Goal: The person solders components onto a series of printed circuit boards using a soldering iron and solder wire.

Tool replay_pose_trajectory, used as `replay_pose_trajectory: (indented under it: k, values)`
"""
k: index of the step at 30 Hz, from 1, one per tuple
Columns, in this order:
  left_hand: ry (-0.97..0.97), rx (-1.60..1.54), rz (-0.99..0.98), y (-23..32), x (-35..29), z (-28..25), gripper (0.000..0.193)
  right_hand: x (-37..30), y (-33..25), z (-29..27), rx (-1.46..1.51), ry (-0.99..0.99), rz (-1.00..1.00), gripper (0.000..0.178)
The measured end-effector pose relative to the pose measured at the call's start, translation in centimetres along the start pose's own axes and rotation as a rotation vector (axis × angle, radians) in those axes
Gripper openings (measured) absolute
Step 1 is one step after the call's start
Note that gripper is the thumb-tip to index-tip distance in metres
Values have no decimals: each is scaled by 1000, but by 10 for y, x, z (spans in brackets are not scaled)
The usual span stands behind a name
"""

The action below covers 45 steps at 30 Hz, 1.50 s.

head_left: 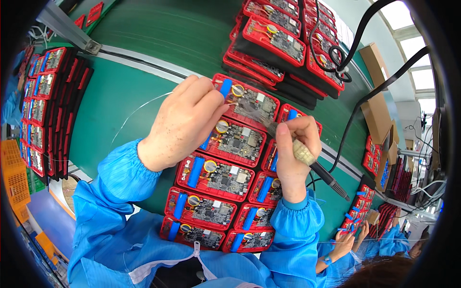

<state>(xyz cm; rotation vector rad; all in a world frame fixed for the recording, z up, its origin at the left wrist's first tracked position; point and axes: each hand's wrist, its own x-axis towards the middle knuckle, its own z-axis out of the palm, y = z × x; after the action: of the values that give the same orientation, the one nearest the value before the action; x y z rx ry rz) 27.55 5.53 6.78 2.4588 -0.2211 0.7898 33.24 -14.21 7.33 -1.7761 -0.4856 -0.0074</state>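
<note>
My left hand (pixel 185 120) pinches a thin silvery solder wire (pixel 143 104), whose loose length curves off to the left. A soldering iron (pixel 330 180) is in my right hand (pixel 295 156), its dark handle pointing down and right and its tip end aimed at the farthest board. That circuit board (pixel 249 103) sits in a red tray-like case, with a blue cylinder (pixel 225 88) and a round yellow-rimmed coin cell (pixel 237 90) beside it. Faint smoke hangs over it, and the exact contact point is hard to make out. Several similar red cases (pixel 214 175) lie in two columns toward me.
Stacks of red cases with boards stand at the far right (pixel 276 38) and left (pixel 45 96). A black cable (pixel 357 103) loops down on the right. A metal rail (pixel 144 62) crosses the green bench. A co-worker's hands (pixel 342 246) handle similar cases at lower right.
</note>
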Motion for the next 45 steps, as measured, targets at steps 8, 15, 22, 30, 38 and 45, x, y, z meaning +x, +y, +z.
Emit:
replay_pose_trajectory:
  k: [8, 15, 22, 30, 38, 45]
  values:
    - [204, -8, -25, -9, -28, -27, 13, -23, 9, -35, 15, 222, 92, 16]
    - [82, -95, -461, -55, -82, -2, 18, -42, 11, -62, 146, 84, 346, 10]
    - [104, -36, -305, -70, -82, 8, 16, -60, 1, -59, 182, -137, 89, 12]
    - [107, 40, -299, -66, -96, 18, 12, -36, 61, -77, 571, -380, -9, 32]
    - [214, 125, -221, -70, -84, 23, 11, -50, 14, -61, 355, -483, 85, 50]
    - [238, 66, -223, -81, -78, 26, 13, -67, 29, -48, 82, -248, 137, 57]
